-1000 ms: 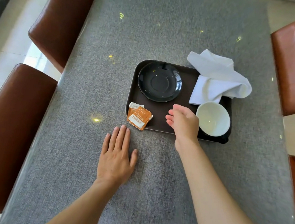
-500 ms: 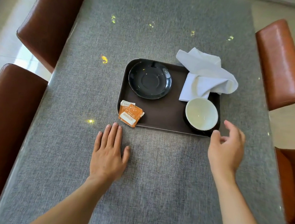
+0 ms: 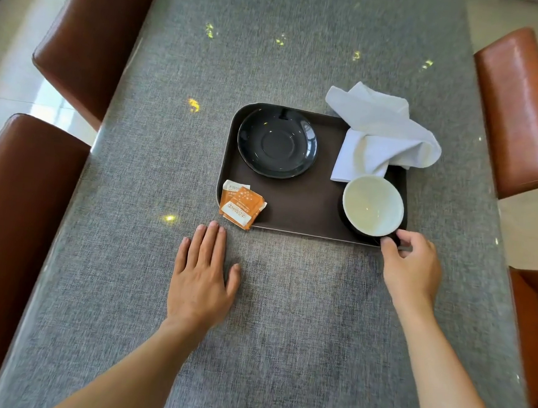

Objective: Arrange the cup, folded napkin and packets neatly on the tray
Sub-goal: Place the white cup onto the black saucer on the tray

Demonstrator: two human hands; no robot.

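at the tray's point(image 3: 309, 207) near right corner, the right hand point(image 3: 410, 266) pinches the cup's point(image 3: 372, 205) dark handle. likely rigid, breakable ceramic, best lifted there. left hand point(image 3: 202, 276) lies flat, empty.

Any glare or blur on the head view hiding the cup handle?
Head view: sharp around the cup; small bright glints dot the table but miss the tray. The handle is hidden by the right hand, not glare; chairs bow at the edges.

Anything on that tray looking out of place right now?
Yes. The napkin is crumpled and spills over the tray at its far right corner, and the packets hang askew over its near left edge.
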